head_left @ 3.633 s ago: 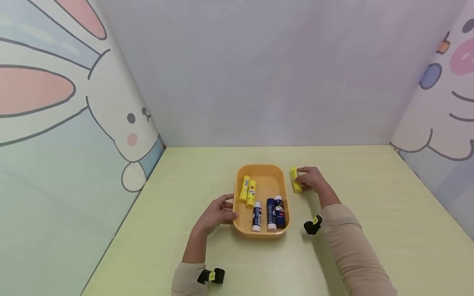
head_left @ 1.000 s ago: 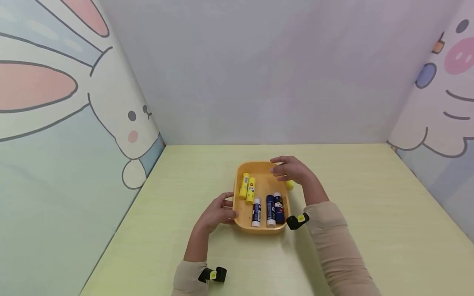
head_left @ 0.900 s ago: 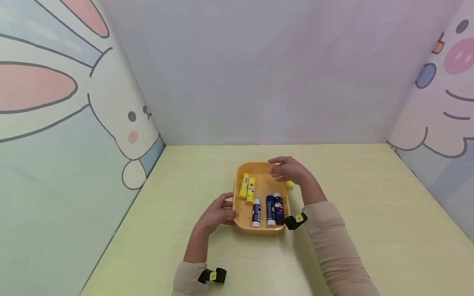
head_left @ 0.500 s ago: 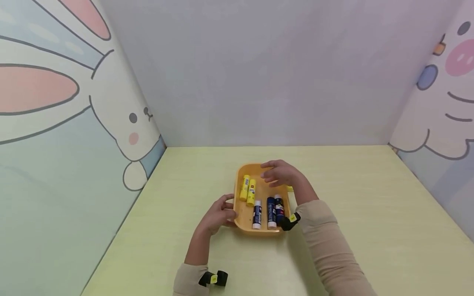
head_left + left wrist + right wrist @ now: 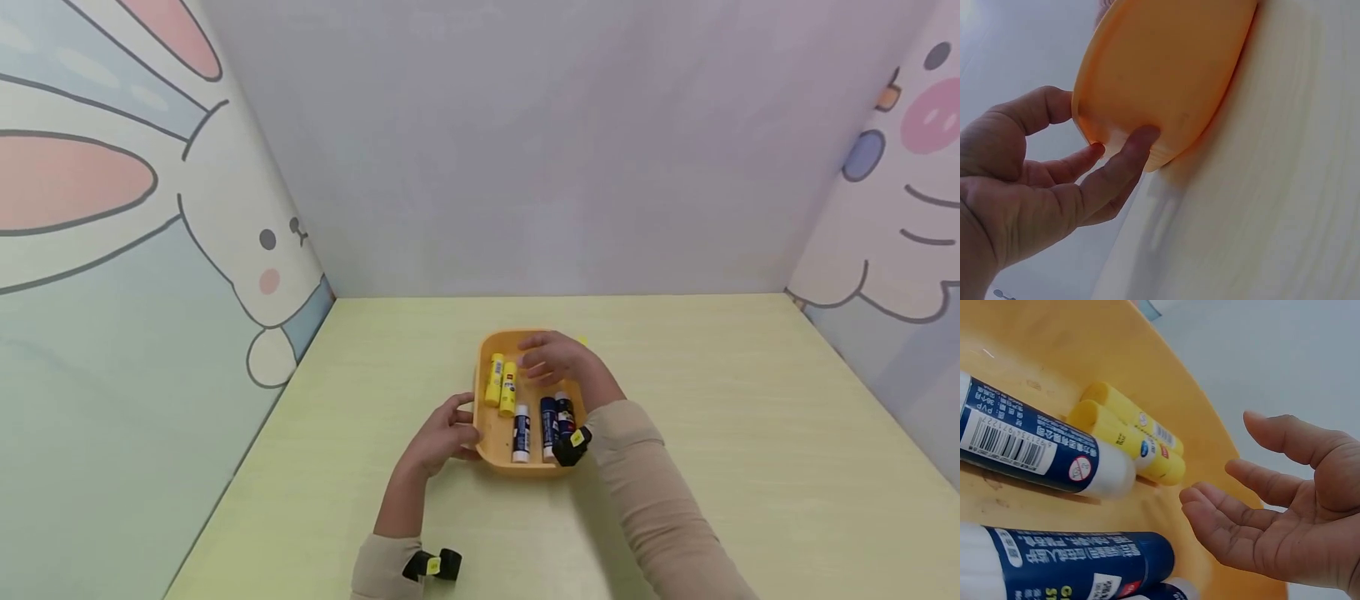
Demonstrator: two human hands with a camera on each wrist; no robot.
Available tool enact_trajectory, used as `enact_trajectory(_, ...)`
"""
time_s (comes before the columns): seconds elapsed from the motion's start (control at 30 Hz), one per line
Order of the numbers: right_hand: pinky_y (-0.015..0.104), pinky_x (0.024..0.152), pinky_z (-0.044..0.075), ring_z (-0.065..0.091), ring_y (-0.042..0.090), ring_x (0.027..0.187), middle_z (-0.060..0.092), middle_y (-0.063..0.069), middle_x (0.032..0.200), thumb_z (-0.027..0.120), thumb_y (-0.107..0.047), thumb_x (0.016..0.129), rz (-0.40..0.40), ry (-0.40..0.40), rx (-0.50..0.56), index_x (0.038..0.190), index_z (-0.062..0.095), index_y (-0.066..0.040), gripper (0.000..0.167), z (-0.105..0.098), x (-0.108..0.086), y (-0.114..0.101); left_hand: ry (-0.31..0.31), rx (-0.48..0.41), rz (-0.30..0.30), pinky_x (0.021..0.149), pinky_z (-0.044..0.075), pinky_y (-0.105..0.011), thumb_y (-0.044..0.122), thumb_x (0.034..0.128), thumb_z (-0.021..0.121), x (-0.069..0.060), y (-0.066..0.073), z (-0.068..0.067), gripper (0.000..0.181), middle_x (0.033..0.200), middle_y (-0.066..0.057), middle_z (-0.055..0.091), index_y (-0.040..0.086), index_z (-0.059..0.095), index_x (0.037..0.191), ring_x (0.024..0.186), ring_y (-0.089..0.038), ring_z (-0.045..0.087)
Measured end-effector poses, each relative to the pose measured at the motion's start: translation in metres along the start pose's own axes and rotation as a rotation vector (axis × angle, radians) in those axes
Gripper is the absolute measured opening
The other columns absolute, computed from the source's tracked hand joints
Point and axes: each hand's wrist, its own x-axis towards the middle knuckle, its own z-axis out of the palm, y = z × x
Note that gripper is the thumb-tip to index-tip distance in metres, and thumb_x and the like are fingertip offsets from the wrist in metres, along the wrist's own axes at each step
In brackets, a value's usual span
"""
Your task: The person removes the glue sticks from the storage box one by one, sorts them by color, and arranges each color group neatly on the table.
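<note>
An orange tray (image 5: 497, 457) holds several glue sticks. Two yellow glue sticks (image 5: 508, 392) lie side by side at its left. Nearer are a blue-and-white glue stick (image 5: 521, 435) and two dark blue ones (image 5: 549, 417), partly behind the right wrist camera. My left hand (image 5: 441, 435) grips the tray's left wall; in the left wrist view the thumb meets the rim and fingertips touch the outer wall (image 5: 1166, 75). Above the tray's far right part hovers my right hand (image 5: 558, 357), its fingers loosely spread and holding nothing, apart from the yellow sticks (image 5: 1141, 440).
A sliver of yellow (image 5: 582, 341) shows just right of the tray, mostly hidden behind the right hand. The pale wooden table (image 5: 720, 417) extends around the tray. A grey wall (image 5: 525, 167) stands behind, with cartoon-printed walls at both sides.
My right hand has left the yellow glue stick on the table right of the tray and moved left over the tray. My left hand stays at the tray's left side.
</note>
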Motion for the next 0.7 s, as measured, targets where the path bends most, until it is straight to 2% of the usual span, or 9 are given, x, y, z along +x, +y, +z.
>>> enact_trajectory(0.2, 0.041, 0.074, 0.052, 0.059, 0.031, 0.091, 0.058, 0.015, 0.111, 0.066, -0.009, 0.085, 0.005, 0.019, 0.001, 0.131, 0.048, -0.003, 0.050, 0.003, 0.007, 0.005, -0.024, -0.013, 0.006, 0.070, 0.053, -0.047, -0.004, 0.0807, 0.056, 0.000, 0.002, -0.001, 0.068, 0.120, -0.030, 0.046, 0.002, 0.028, 0.142, 0.096, -0.041, 0.058)
enact_trajectory(0.33, 0.041, 0.071, 0.053, 0.060, 0.031, 0.089, 0.059, 0.016, 0.107, 0.066, -0.011, 0.085, 0.013, 0.031, -0.016, 0.130, 0.048, -0.002, 0.049, 0.005, 0.010, 0.009, -0.041, -0.011, 0.006, 0.073, 0.052, -0.050, -0.005, 0.0807, 0.054, -0.011, 0.017, 0.004, 0.067, 0.122, -0.034, 0.043, -0.003, 0.026, 0.142, 0.099, -0.046, 0.055)
enact_trajectory(0.43, 0.041, 0.069, 0.053, 0.059, 0.031, 0.085, 0.059, 0.016, 0.105, 0.065, -0.009, 0.085, 0.043, 0.030, 0.012, 0.131, 0.046, -0.002, 0.050, 0.009, 0.012, 0.009, -0.045, -0.005, 0.010, 0.074, 0.051, -0.050, -0.006, 0.0806, 0.054, -0.017, 0.025, 0.006, 0.067, 0.122, -0.035, 0.043, -0.004, 0.026, 0.141, 0.100, -0.046, 0.055)
enact_trajectory(0.6, 0.038, 0.063, 0.052, 0.053, 0.027, 0.074, 0.057, 0.015, 0.100, 0.065, -0.006, 0.085, 0.072, 0.017, 0.069, 0.130, 0.045, -0.002, 0.050, 0.013, 0.015, 0.008, -0.036, -0.012, -0.003, 0.072, 0.052, -0.050, -0.005, 0.0808, 0.056, -0.006, 0.012, 0.001, 0.068, 0.122, -0.034, 0.043, -0.001, 0.027, 0.142, 0.099, -0.045, 0.056)
enact_trajectory(0.7, 0.038, 0.062, 0.053, 0.055, 0.026, 0.074, 0.057, 0.016, 0.102, 0.066, -0.003, 0.083, 0.081, 0.016, 0.092, 0.128, 0.045, -0.001, 0.050, 0.015, 0.018, 0.009, -0.026, -0.013, -0.002, 0.071, 0.053, -0.049, -0.004, 0.0801, 0.058, 0.000, 0.002, -0.002, 0.070, 0.122, -0.031, 0.045, 0.001, 0.027, 0.142, 0.098, -0.042, 0.057)
